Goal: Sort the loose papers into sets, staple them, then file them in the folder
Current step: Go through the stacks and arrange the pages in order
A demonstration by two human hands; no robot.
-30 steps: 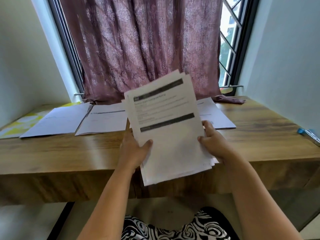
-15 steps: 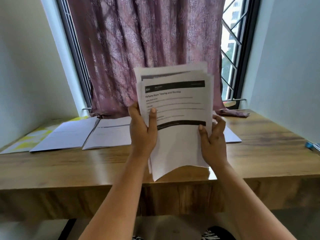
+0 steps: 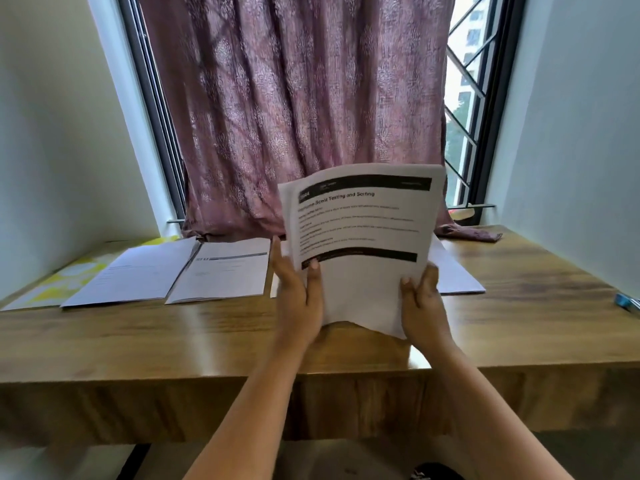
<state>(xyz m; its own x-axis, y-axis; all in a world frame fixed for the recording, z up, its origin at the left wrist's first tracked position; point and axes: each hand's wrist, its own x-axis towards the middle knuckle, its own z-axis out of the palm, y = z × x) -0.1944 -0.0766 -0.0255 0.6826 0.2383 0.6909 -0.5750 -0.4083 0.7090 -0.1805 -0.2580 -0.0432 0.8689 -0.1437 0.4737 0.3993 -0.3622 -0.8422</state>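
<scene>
A stack of white printed papers (image 3: pixel 363 230) with black header bars stands upright, its lower edge on the wooden desk (image 3: pixel 173 337). My left hand (image 3: pixel 298 296) grips the stack's left side, thumb on the front page. My right hand (image 3: pixel 422 299) holds the right lower side. Two sets of papers lie flat on the desk at the left, one (image 3: pixel 133 273) beside another (image 3: pixel 225 270). A further paper set (image 3: pixel 453 275) lies behind the held stack, partly hidden. A yellow and white folder (image 3: pixel 55 282) lies at the far left.
A mauve curtain (image 3: pixel 294 109) hangs behind the desk, its end draped on the desk's far right. A small blue object (image 3: pixel 627 301) lies at the right edge. Walls close in on both sides. The window grille shows at the right.
The stack has gone from tilted in the air to upright, and now its lower edge is down on the desk. Both hands slid lower along its sides.
</scene>
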